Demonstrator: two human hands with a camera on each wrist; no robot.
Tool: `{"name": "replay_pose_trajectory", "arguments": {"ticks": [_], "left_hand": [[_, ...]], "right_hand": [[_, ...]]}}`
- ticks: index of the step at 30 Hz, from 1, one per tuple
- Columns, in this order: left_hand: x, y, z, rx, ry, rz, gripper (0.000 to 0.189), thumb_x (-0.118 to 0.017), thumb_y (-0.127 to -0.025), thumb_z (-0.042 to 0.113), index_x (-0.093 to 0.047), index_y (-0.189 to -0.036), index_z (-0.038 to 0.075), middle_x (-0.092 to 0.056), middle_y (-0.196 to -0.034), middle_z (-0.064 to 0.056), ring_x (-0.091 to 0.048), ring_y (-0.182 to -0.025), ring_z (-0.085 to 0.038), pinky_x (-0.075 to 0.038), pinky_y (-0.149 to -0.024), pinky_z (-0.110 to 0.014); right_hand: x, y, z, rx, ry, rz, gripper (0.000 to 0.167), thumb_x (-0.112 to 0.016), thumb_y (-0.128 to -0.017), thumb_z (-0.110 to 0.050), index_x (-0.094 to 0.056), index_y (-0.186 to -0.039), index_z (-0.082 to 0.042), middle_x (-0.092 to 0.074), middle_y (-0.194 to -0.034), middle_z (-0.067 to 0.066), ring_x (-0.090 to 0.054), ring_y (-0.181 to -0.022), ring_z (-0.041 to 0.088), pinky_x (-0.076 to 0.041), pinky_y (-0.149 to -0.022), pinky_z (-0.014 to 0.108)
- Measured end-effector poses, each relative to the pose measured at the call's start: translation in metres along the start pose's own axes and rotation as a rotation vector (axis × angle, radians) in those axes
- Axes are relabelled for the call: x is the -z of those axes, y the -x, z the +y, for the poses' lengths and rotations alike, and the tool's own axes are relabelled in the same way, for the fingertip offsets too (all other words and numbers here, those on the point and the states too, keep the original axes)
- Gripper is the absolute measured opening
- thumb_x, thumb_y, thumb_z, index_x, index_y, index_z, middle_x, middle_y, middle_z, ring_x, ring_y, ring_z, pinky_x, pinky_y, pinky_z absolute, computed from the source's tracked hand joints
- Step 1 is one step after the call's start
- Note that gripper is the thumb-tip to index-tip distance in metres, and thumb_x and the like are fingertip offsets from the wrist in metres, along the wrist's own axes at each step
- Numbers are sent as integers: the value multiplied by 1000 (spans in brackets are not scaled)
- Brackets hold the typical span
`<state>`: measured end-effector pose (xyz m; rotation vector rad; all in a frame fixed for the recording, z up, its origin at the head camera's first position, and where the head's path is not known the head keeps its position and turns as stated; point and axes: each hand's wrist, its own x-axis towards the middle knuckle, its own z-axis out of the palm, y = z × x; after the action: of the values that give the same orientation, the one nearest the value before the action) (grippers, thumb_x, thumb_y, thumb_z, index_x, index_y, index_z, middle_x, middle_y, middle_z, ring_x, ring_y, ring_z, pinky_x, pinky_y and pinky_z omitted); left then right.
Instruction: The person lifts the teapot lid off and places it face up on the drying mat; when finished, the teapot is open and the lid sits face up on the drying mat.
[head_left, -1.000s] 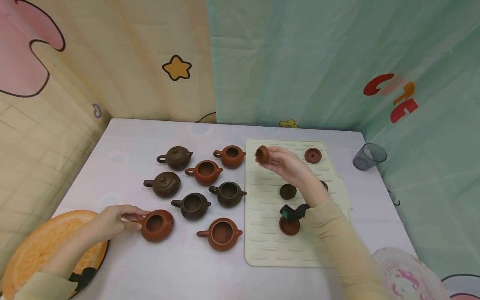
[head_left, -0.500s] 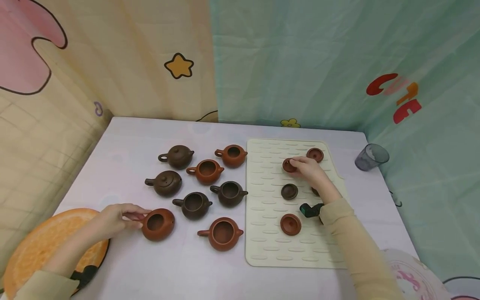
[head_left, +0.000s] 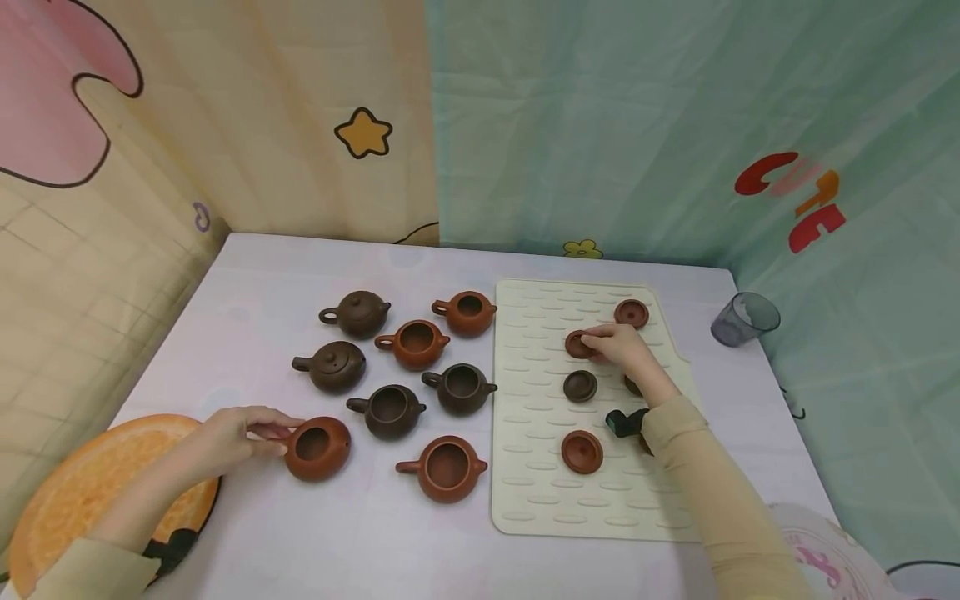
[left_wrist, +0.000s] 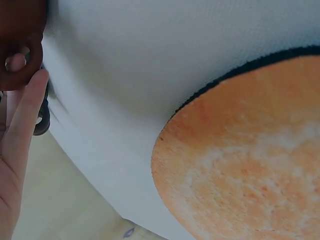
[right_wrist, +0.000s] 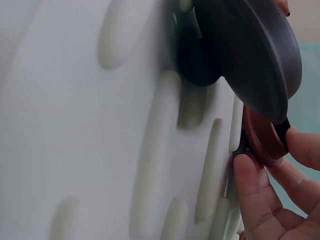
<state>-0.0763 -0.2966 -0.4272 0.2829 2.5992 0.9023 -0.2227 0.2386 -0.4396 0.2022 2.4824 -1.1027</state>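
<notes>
My left hand (head_left: 238, 442) pinches the handle of a reddish-brown clay teapot (head_left: 330, 454) that stands lidless at the front left. In the left wrist view, fingers lie against the loop handle (left_wrist: 34, 65). Over the cream ridged mat (head_left: 525, 500), my right hand (head_left: 618, 346) pinches a small reddish-brown teapot lid (head_left: 576, 345), low at the mat's surface. Other lids lie on the mat: a dark brown lid (head_left: 580, 386) just in front, a red-brown lid (head_left: 582, 452) nearer me, and another red-brown lid (head_left: 632, 313) behind the hand. My right hand and sleeve partly cover further lids.
Several teapots stand left of the mat, among them a lidded dark teapot (head_left: 360, 314) and an open red-brown teapot (head_left: 447, 469). A grey tumbler (head_left: 744, 319) is by the right table edge. An orange round mat (head_left: 60, 500) lies under my left forearm.
My right hand has carried the lid from the mat's upper left to the right and down to the mat, turning it flatter. The left hand keeps its grip on the teapot handle.
</notes>
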Motion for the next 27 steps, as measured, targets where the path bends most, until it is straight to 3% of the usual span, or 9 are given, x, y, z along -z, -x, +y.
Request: {"name": "replay_pose_trajectory", "arguments": {"ticks": [9, 15, 21, 27], "left_hand": [[7, -5, 3, -57, -57, 0, 38, -79, -81, 13, -70, -116, 2, -74, -95, -2, -68, -84, -6, -52, -69, -21], [26, -19, 16, -68, -90, 91, 38, -76, -85, 14, -68, -121, 3, -74, -100, -6, -71, -90, -18, -56, -73, -25], [46, -49, 23, -80, -99, 198, 32, -73, -89, 11, -69, -120, 3, -72, -111, -17, -69, -100, -35, -57, -82, -43], [50, -75, 20, -53, -96, 171, 32, -70, -90, 10, -68, -121, 2, -69, -115, -23, -67, -105, -42, -53, -87, -52]], "right_hand": [[5, 8, -5, 6, 55, -42, 54, -50, -103, -33, -45, -144, 2, -51, -139, 28, -59, -118, 39, -46, -102, 48], [6, 16, -24, 102, 188, 8, 54, -47, -104, -34, -44, -145, 1, -46, -144, 28, -49, -128, 44, -40, -106, 55], [-20, 16, -76, 226, 131, 27, 48, -52, -102, -32, -50, -141, -4, -53, -140, 20, -50, -129, 36, -44, -103, 50], [-79, 12, -145, 406, 74, -41, 37, -59, -99, -25, -62, -132, -7, -63, -132, 11, -58, -124, 26, -47, -102, 41]]}}
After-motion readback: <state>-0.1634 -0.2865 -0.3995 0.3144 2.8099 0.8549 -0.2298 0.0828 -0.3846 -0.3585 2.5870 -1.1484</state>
